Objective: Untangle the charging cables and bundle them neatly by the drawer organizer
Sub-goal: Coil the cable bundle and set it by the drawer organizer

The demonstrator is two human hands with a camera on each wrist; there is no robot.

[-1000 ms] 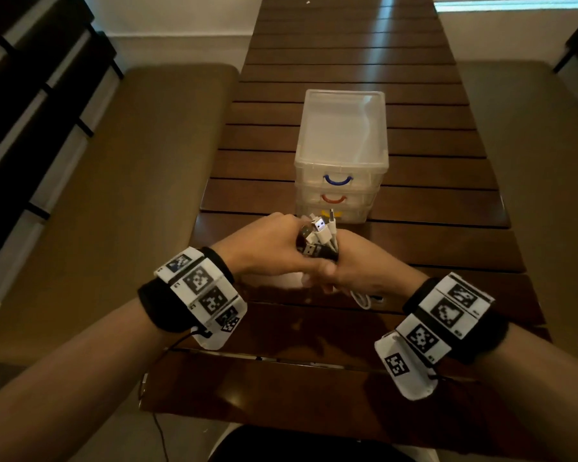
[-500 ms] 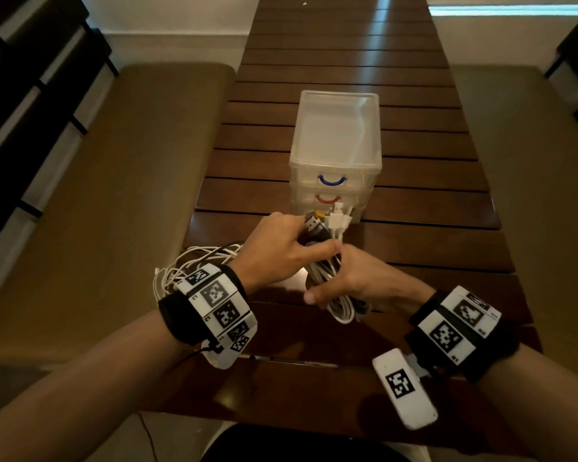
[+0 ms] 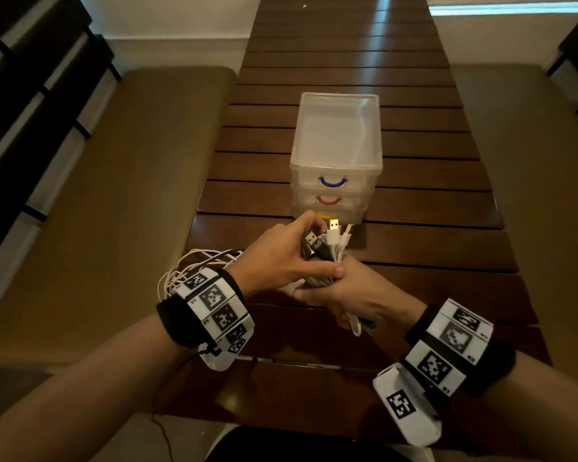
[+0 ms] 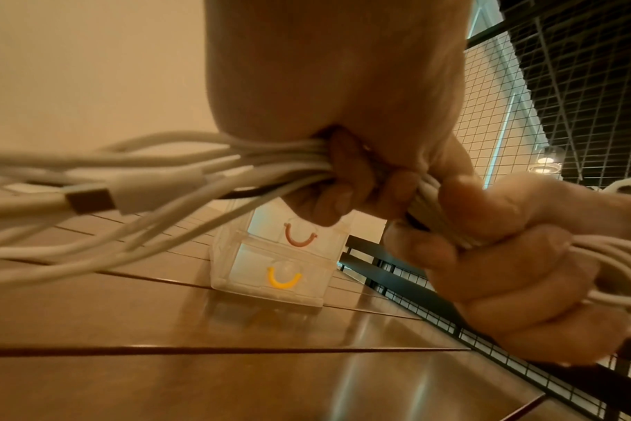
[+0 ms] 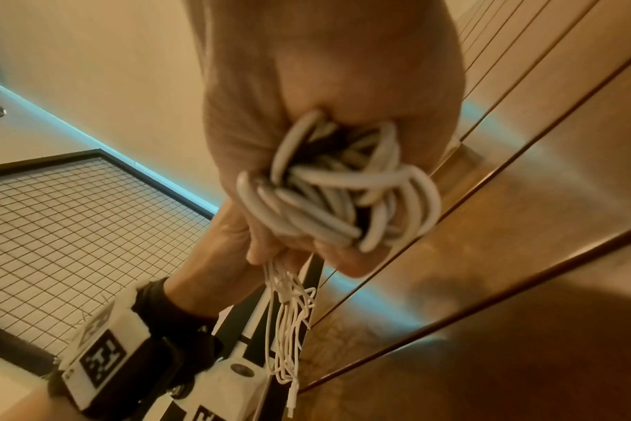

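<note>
Both hands hold one bundle of charging cables [image 3: 331, 248] just in front of the clear drawer organizer [image 3: 336, 155]. My left hand [image 3: 281, 258] grips the bundle near its upper end, where several USB plugs [image 3: 332, 228] stick up. My right hand [image 3: 344, 295] is fisted round the lower part, with folded white loops [image 5: 339, 199] poking out below the fist. In the left wrist view the cables [image 4: 155, 171] run from my left fingers [image 4: 339, 188] out to the left. Loose white loops [image 3: 194, 268] trail behind the left wrist.
The organizer has a blue handle [image 3: 332, 181], a red handle [image 3: 327, 201] and a yellow handle [image 4: 283, 280] on stacked drawers. It stands on a dark slatted wooden table [image 3: 414, 201]. Padded benches [image 3: 114, 195] flank the table on both sides.
The hands have lifted apart a little along the bundle. The loose white loops have come into view behind my left wrist. The plug ends now stand up closer to the organizer.
</note>
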